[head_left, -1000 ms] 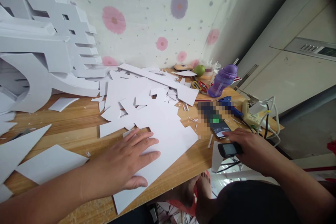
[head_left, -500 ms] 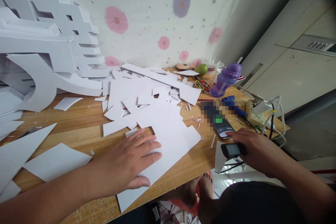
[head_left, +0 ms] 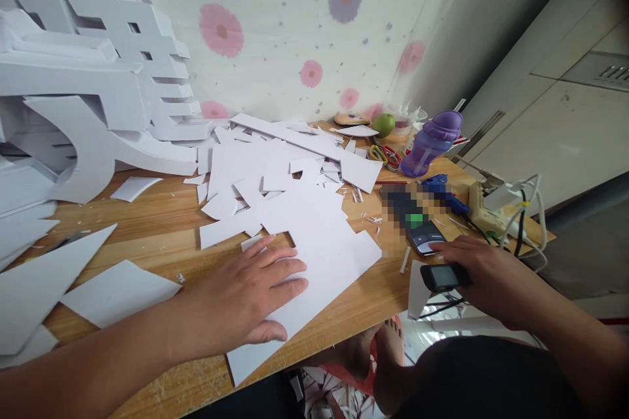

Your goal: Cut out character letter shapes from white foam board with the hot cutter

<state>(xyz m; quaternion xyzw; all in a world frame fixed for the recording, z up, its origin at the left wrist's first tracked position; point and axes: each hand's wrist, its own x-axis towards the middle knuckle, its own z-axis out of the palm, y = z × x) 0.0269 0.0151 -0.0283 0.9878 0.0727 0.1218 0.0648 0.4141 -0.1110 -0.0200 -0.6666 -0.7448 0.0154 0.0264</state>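
Observation:
My left hand (head_left: 263, 294) lies flat with its fingers spread on a large white foam-board sheet (head_left: 329, 252), whose corner hangs past the table's front edge. At the right, my right hand (head_left: 472, 262) is curled around a small black device with a grey screen (head_left: 443, 277). One finger of that hand reaches the lower end of a phone (head_left: 426, 238) lying on the table; part of its screen is blurred out. A small white piece (head_left: 417, 288) and dark cables show beneath the device.
White cut-out structures (head_left: 113, 91) stand at the left. Scissors (head_left: 386, 156), a purple bottle (head_left: 432, 144), a green fruit (head_left: 383, 124), a blue tool (head_left: 442, 193) and a power strip (head_left: 491, 209) are at the back right. Loose white offcuts (head_left: 122, 291) lie at the front left.
The view has shifted slightly, so everything sits a little further right. Both hands keep the same places on the sheet and at the phone.

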